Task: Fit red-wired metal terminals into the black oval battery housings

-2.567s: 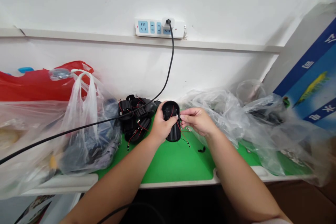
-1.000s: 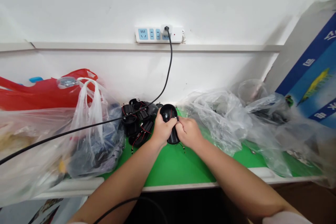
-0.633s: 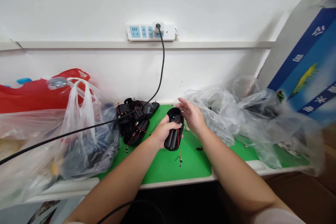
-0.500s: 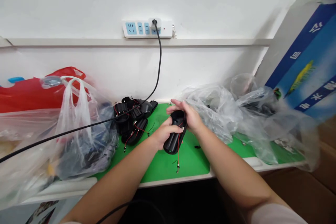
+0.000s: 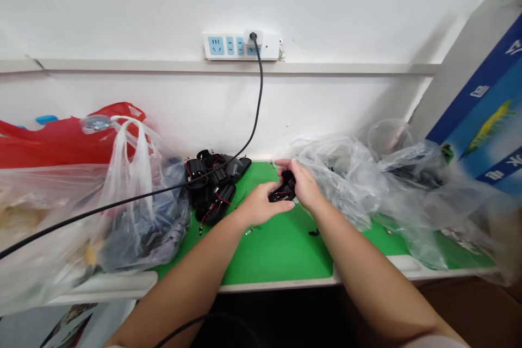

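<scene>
Over the green mat (image 5: 281,261), a black plastic housing (image 5: 284,189) is held between both hands. My left hand (image 5: 263,204) grips its left end, thumb along the near side. My right hand (image 5: 304,182) wraps round its right end, fingers curled over the far side. The housing lies tilted sideways, with a bit of red wire on it, and the hands partly hide it. A small connector on a wire (image 5: 252,230) shows below my left hand. Several similar black housings with red wires (image 5: 214,204) are piled to the left.
A black cable (image 5: 260,87) runs from the wall socket strip (image 5: 210,49) down across the pile to the left. Filled plastic bags (image 5: 142,217) stand left, with a red bag (image 5: 61,144) behind. Clear bags (image 5: 346,174) and a blue-white box (image 5: 485,114) are at right. A small black piece (image 5: 314,232) lies on the mat.
The housing has turned from upright to sideways and is more hidden by the hands. My left thumb has moved off its inside. The view has shifted slightly left.
</scene>
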`<state>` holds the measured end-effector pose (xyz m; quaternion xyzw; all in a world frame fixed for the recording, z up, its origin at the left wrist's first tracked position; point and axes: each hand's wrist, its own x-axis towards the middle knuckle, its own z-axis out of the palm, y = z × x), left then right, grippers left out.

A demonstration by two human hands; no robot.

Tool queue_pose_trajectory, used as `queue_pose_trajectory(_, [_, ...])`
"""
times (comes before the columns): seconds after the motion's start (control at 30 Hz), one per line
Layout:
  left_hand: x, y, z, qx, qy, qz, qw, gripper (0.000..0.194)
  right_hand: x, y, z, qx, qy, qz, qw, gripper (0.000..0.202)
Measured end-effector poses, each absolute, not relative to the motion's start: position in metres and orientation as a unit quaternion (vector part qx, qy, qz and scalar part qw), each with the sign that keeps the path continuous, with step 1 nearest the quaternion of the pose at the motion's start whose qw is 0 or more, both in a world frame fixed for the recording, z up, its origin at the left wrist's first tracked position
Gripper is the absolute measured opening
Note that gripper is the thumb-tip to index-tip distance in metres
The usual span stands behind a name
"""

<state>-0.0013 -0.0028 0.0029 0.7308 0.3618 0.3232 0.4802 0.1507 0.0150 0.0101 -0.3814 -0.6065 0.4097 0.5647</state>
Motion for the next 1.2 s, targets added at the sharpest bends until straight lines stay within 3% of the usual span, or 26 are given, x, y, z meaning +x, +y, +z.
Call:
queue_pose_trajectory(0.33, [0.008,-0.017,0.002,0.742,0.404,0.341,0.413,0.043,0.152,0.009,0.009,-0.350,-0.636,0.421,0.543,0.074])
queue_pose_trajectory(0.67, [0.009,-0.019,-0.004,0.736,0.404,0.352,0.413,0.056,0.147,0.008,0.010,-0.328,-0.565,0.517,0.553,0.079])
queue_pose_trajectory(0.87, [0.011,-0.045,0.011,0.788,0.452,0.342,0.240,0.062,0.149,0.030,0.000,-0.362,-0.434,0.546,0.619,0.074])
queue_pose_trajectory(0.97, [-0.011,-0.081,0.021,0.872,0.364,0.281,0.165,0.065,0.136,0.045,-0.002,-0.457,-0.481,0.485,0.570,0.062])
queue_pose_trajectory(1.07, [-0.067,-0.133,0.004,0.923,0.297,0.183,0.161,0.066,0.106,0.055,0.006,-0.531,-0.618,0.375,0.443,0.050])
queue_pose_trajectory(1.1, [-0.091,-0.151,-0.007,0.919,0.319,0.157,0.168,0.068,0.093,0.059,0.010,-0.537,-0.642,0.355,0.416,0.051])
queue_pose_trajectory(1.2, [-0.163,-0.206,-0.038,0.853,0.466,0.140,0.189,0.047,0.057,0.074,0.018,-0.546,-0.674,0.324,0.378,0.057])
